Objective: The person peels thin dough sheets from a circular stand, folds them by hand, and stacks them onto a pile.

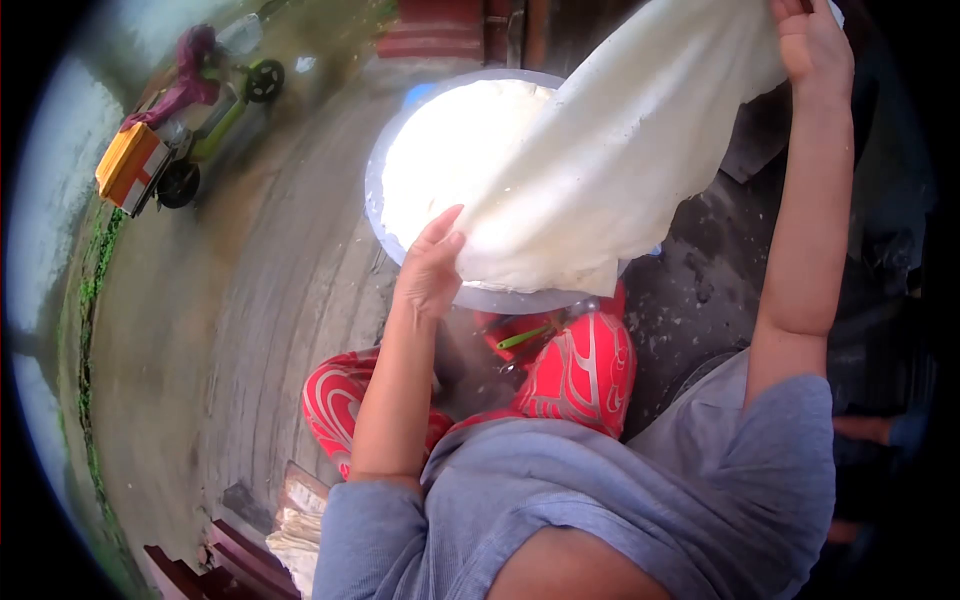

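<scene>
A large, thin, pale dough sheet [640, 150] hangs stretched between my hands, slanting up to the right. My left hand [430, 262] pinches its lower left edge with thumb and fingers. Raised at the upper right, my right hand [812, 45] grips the sheet's far corner. Beneath lies a round grey-white board [375, 190] bearing a white round layer [440, 140], partly covered by the sheet. Whether that layer is one sheet or a stack, I cannot tell. The right part of the board is hidden behind the raised sheet.
A green-handled tool [523, 337] is between my legs, below the board. A green scooter [215, 125] with an orange box [130, 165] stands on the wet concrete [270, 270] at the upper left. Folded pale sheets [297, 545] lie at the lower left beside dark red wood [245, 560].
</scene>
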The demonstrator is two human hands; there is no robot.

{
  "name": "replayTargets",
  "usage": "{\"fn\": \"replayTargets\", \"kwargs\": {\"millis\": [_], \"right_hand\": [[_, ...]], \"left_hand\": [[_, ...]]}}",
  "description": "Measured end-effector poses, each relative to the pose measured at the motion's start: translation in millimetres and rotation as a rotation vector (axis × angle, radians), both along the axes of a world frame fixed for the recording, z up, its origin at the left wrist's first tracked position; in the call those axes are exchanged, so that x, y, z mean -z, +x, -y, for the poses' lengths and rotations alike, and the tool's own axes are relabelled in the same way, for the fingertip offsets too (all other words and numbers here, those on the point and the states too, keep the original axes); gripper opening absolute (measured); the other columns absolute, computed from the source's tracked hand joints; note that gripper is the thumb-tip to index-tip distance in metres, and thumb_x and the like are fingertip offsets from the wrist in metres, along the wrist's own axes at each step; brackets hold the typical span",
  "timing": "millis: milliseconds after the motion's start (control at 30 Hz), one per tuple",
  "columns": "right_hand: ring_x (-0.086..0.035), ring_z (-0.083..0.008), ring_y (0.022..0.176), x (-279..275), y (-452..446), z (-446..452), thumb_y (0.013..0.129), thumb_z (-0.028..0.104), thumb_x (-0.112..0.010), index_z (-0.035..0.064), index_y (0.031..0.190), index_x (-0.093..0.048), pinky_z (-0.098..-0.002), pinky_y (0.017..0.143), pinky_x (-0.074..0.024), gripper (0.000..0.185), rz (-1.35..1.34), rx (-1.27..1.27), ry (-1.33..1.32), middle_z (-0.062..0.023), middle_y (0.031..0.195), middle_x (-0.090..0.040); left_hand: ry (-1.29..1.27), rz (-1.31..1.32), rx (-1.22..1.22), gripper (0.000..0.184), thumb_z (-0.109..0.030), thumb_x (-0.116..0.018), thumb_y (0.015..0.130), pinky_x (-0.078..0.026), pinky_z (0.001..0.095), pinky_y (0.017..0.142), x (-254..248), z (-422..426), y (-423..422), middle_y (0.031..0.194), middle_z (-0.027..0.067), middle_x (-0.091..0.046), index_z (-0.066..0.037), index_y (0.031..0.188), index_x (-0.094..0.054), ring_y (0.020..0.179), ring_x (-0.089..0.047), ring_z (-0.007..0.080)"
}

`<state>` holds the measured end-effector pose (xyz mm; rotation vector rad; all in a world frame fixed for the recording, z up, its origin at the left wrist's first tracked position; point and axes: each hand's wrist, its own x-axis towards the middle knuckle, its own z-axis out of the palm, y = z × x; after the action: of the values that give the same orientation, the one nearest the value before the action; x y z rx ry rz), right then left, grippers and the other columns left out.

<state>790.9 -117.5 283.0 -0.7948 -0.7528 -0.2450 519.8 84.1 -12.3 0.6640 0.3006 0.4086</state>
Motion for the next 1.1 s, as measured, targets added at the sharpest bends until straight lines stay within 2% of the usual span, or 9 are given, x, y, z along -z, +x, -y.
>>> {"fn": "replayTargets", "kwargs": {"millis": [167, 233, 300, 367, 433, 600, 767, 900, 1100], "right_hand": [[-0.062, -0.0272, 0.097, 54, 67, -1, 0.093, 0.014, -0.053, 0.0011, 0.102, -0.05, -0.0415, 0.091, -0.0506, 0.016, -0.446, -0.055, -0.064, -0.0179, 0.1, -0.061], [-0.061, -0.0261, 0.096, 82, 93, -9, 0.095, 0.022, -0.053, 0.0047, 0.103, -0.05, -0.0408, 0.089, -0.0503, 0.019, -0.574, -0.104, -0.14, -0.0142, 0.101, -0.061], [-0.06, -0.0288, 0.106, 100, 93, -23, 0.094, 0.013, -0.05, -0.0061, 0.109, -0.051, -0.0445, 0.099, -0.0457, 0.025, -0.637, -0.079, -0.227, -0.017, 0.113, -0.06], [-0.06, -0.0297, 0.106, 119, 115, -33, 0.094, 0.014, -0.052, -0.0038, 0.106, -0.048, -0.0486, 0.097, -0.0433, 0.022, -0.732, -0.179, -0.259, -0.0163, 0.111, -0.058], [-0.059, -0.0292, 0.108, 135, 131, -42, 0.093, 0.014, -0.053, -0.0034, 0.105, -0.048, -0.0502, 0.097, -0.0427, 0.022, -0.733, -0.213, -0.193, -0.0152, 0.108, -0.057], [-0.058, -0.0271, 0.104, 161, 140, -23, 0.089, 0.015, -0.057, -0.0023, 0.098, -0.054, -0.0489, 0.099, -0.0443, 0.02, -0.589, -0.431, 0.029, -0.0139, 0.105, -0.058], [-0.058, -0.0219, 0.104, 269, 110, 39, 0.088, 0.022, -0.058, 0.0024, 0.107, -0.054, -0.0393, 0.094, -0.0464, 0.028, -0.754, -0.384, -0.203, -0.0081, 0.104, -0.061], [-0.059, -0.0189, 0.1, 374, 88, 93, 0.086, 0.025, -0.06, 0.006, 0.113, -0.054, -0.0366, 0.088, -0.0478, 0.033, -0.999, -0.233, -0.38, -0.006, 0.11, -0.061], [-0.059, -0.0174, 0.103, 400, 55, 131, 0.084, 0.022, -0.059, 0.008, 0.117, -0.054, -0.0334, 0.085, -0.0474, 0.036, -1.052, -0.09, -0.337, -0.0049, 0.114, -0.061]], "left_hand": [[0.167, -0.059, 0.007, 0.042, -0.001, -0.066, 0.08, -0.051, 0.0357, 0.09, -2, -35, -4, 0.114, 0.014, -0.063, 0.001, 0.121, -0.056, 0.103, -0.063, 0.0222], [0.47, -0.309, 0.007, 0.045, -0.001, -0.073, 0.072, -0.046, 0.0323, 0.089, 0, -51, 2, 0.112, 0.0126, -0.063, 0.001, 0.115, -0.061, 0.101, -0.059, 0.0202], [0.704, -0.466, -0.081, 0.036, -0.005, -0.074, 0.073, -0.047, 0.0293, 0.084, 9, -71, 18, 0.107, 0.0129, -0.064, 0.005, 0.106, -0.065, 0.097, -0.059, 0.0181], [0.797, -0.605, -0.208, 0.027, -0.011, -0.071, 0.076, -0.046, 0.0328, 0.085, 14, -99, 37, 0.108, 0.0132, -0.063, 0.002, 0.099, -0.068, 0.098, -0.059, 0.0205], [1.239, -0.647, -0.481, 0.022, -0.017, -0.07, 0.078, -0.044, 0.0364, 0.089, 13, -131, 51, 0.115, 0.015, -0.058, -0.003, 0.095, -0.07, 0.105, -0.054, 0.0256], [1.657, -0.478, -1.024, 0.011, -0.009, -0.067, 0.079, -0.034, 0.0422, 0.101, -33, -140, 53, 0.127, 0.0078, -0.051, -0.012, 0.089, -0.071, 0.122, -0.039, 0.0324], [1.931, -0.524, -0.926, 0.021, -0.002, -0.07, 0.069, -0.035, 0.0443, 0.101, 12, -111, 29, 0.124, 0.0041, -0.054, -0.016, 0.083, -0.069, 0.123, -0.039, 0.0344], [2.06, -0.673, -0.692, 0.016, -0.006, -0.067, 0.07, -0.035, 0.0463, 0.1, 70, -73, 13, 0.125, 0.0033, -0.053, -0.018, 0.081, -0.068, 0.124, -0.039, 0.0351], [2.113, -0.707, -0.362, 0.018, -0.01, -0.067, 0.069, -0.027, 0.0509, 0.102, 95, -30, -5, 0.13, 0.0065, -0.05, -0.014, 0.087, -0.068, 0.128, -0.034, 0.0371]]}}
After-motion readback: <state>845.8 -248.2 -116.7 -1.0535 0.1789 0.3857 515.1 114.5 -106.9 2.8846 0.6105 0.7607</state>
